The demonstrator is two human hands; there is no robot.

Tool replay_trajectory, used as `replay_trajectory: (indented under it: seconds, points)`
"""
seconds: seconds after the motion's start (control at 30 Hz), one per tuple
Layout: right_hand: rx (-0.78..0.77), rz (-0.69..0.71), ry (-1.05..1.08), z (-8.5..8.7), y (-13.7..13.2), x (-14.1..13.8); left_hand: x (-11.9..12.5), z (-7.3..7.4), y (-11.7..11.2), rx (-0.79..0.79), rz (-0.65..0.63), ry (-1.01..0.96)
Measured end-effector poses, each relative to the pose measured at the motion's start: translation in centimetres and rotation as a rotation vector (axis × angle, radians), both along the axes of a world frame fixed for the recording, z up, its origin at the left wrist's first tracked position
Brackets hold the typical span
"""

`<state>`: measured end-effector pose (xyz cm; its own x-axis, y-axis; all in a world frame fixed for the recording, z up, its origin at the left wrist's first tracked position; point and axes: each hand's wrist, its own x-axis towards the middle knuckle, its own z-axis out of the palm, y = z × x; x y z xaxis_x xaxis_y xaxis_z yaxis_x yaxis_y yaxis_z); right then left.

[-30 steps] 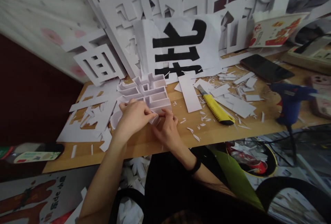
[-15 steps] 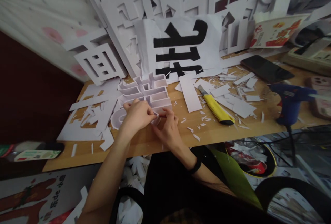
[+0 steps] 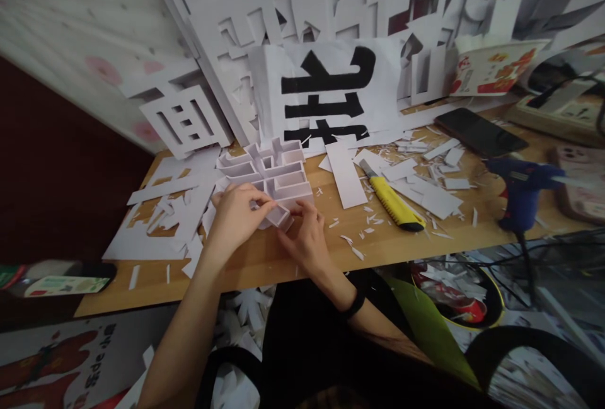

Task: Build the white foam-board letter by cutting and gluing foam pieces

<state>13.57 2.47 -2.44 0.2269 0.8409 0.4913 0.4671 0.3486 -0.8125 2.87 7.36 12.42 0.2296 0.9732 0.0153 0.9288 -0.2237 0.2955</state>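
Note:
A white foam-board character model (image 3: 271, 169) with raised walls lies on the wooden desk (image 3: 265, 258) near its front edge. My left hand (image 3: 234, 217) is closed in a pinch on the model's near wall. My right hand (image 3: 307, 236) rests beside it, fingers pinched on the same near corner of the model. A black band circles my right wrist. Behind the model stands a paper sheet with a black printed character (image 3: 326, 91).
A yellow utility knife (image 3: 392, 198) lies right of the hands among several white offcuts. A blue glue gun (image 3: 522, 188) stands at the right edge, a black phone (image 3: 479, 133) behind it. Cut-out foam boards (image 3: 184, 119) lean at the back. A bin of scraps (image 3: 454, 289) sits below the desk.
Both hands have kept working at the model's near corner; my left hand shifted slightly left and its fingers now press the wall. The view tipped a little.

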Motion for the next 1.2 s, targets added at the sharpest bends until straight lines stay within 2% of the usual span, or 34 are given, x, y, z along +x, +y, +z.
replay_trajectory:
  seconds: [0.27, 0.4, 0.5, 0.7, 0.8, 0.93, 1.03, 1.13, 1.2]
  points:
    - [-0.056, -0.039, 0.028, 0.2, -0.4, 0.1, -1.7, -1.7, -0.2, 0.103, -0.011, -0.130]
    - [0.024, -0.068, 0.031, -0.2, -0.5, 0.2, -3.3, -2.1, -0.4, 0.159, -0.059, -0.205]
    - [0.060, -0.052, -0.045, -0.5, -0.5, 0.3, -4.4, -2.4, -0.5, 0.190, -0.078, -0.256]
    - [-0.057, -0.062, -0.113, -0.5, -0.3, 0.3, -5.4, -4.0, -1.4, 0.258, -0.042, -0.317]
    - [-0.085, -0.092, -0.108, -0.5, -0.5, 0.1, -5.3, -5.5, -2.4, 0.321, 0.048, -0.322]
    - [-0.061, -0.161, -0.106, -0.5, -1.0, 0.0, -4.9, -7.8, -3.9, 0.452, 0.280, -0.320]
    - [-0.030, -0.176, -0.141, -0.4, -1.5, -0.1, -4.7, -9.0, -4.8, 0.526, 0.397, -0.297]
    - [-0.025, -0.163, -0.189, -0.3, -1.7, -0.1, -5.1, -10.0, -5.1, 0.523, 0.502, -0.232]
    - [-0.021, -0.155, -0.214, -0.5, -1.6, -0.1, -5.9, -10.8, -5.0, 0.469, 0.535, -0.264]
